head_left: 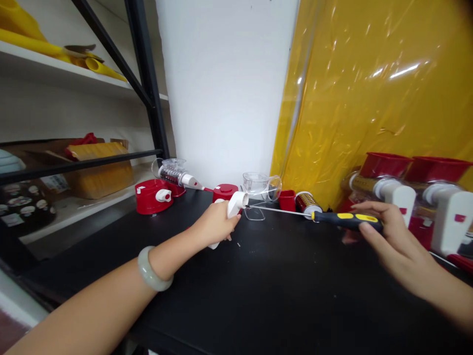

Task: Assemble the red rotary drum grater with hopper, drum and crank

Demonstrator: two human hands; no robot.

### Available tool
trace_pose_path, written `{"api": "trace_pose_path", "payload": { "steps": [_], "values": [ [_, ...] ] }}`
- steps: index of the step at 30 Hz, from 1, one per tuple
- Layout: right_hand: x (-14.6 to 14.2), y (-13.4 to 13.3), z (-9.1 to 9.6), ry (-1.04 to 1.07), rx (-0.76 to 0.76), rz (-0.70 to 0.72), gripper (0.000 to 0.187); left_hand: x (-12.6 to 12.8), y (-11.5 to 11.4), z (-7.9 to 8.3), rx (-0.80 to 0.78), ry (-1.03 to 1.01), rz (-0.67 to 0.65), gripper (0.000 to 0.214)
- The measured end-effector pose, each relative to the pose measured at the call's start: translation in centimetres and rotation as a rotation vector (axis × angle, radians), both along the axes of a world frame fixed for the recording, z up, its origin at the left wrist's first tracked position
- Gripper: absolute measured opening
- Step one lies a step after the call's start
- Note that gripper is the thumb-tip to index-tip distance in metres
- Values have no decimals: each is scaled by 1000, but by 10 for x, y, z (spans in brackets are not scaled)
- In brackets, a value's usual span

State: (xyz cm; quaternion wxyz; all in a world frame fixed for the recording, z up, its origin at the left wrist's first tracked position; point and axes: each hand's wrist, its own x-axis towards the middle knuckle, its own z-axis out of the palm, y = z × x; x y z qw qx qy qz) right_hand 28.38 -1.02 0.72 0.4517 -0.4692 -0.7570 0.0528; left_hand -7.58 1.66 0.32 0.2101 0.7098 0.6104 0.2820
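Observation:
My left hand [218, 222] is closed around a white plastic crank handle [236, 204], whose round hollow end faces right. In my right hand [391, 236] is a screwdriver [345, 220] with a black and yellow grip, its long thin shaft pointing left. The shaft's tip lies close to the handle's round end; I cannot tell whether it is inside. Behind the left hand sits a red base part [225, 191], partly hidden. A clear plastic hopper housing [255, 185] stands just beyond the screwdriver's tip.
On the black table [288, 286], a red base [151, 196] and a drum grater [173, 175] lie left. A red pusher [287, 200] and metal grating drum [308, 203] lie behind the screwdriver. Assembled red-and-white graters [402, 192] stand right. Shelves [62, 69] rise left; a yellow curtain [369, 98] hangs behind.

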Motion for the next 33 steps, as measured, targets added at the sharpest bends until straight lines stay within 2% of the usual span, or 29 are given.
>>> {"api": "trace_pose_path", "payload": {
  "steps": [4,6,10,12,14,16,18,23,27,30,33],
  "values": [
    [0,1,-2,-56,131,-8,43,-1,2,1,3,-5,15,22],
    [3,0,-1,-87,62,-4,39,-1,2,1,0,-1,15,22],
    [8,2,0,-124,-200,-38,41,-1,1,0,14,7,-3,21],
    [6,4,-1,-62,-234,-21,41,-1,1,-1,22,5,-1,21],
    [3,6,-2,62,-170,38,40,-2,1,0,23,1,8,22],
    [0,6,-2,162,-78,92,48,-2,1,1,24,-4,10,22],
    [-2,4,-1,160,-63,111,51,-2,1,2,27,-9,8,22],
    [2,1,1,66,-267,131,42,-2,-1,3,20,-2,7,24],
    [3,5,-2,52,-400,85,43,-2,-2,4,33,8,6,24],
    [-3,4,-4,169,-332,152,43,-3,-2,6,44,5,6,23],
    [-8,0,-4,259,-219,196,53,-5,-1,8,47,-10,31,23]
  ]
}}
